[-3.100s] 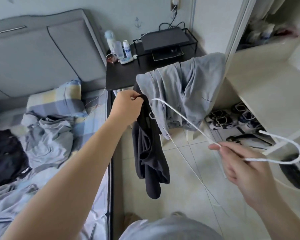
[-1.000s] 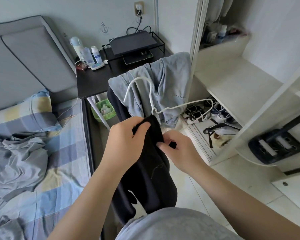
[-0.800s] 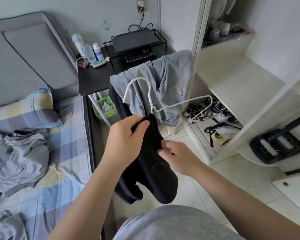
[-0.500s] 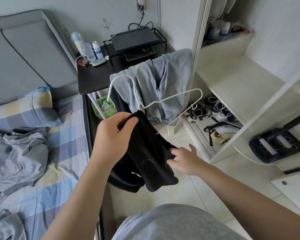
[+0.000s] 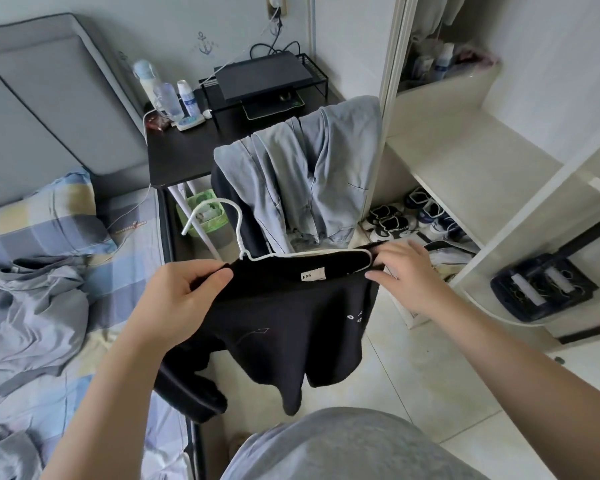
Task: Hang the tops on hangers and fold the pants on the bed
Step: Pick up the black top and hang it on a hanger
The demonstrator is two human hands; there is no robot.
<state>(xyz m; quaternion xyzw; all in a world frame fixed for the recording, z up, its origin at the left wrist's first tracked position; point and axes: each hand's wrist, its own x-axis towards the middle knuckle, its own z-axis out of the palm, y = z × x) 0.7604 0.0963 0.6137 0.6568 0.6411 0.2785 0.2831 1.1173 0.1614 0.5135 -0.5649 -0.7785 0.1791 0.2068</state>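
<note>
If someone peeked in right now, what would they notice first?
Right in the middle, the black top hangs spread between the left hand and the right hand, with the white hanger sticking up out of its collar. Just behind it, pale blue jeans are draped in front of the dark desk.

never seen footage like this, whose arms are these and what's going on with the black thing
There is no machine here. One camera sits on a person's head and looks down at their own two bare hands. The left hand grips one shoulder of a black top. The right hand pinches the other shoulder at the end of a white hanger, whose hook sticks up beside the left hand. To the left is the bed, with crumpled grey clothes on it. Light jeans hang draped further back.
</note>
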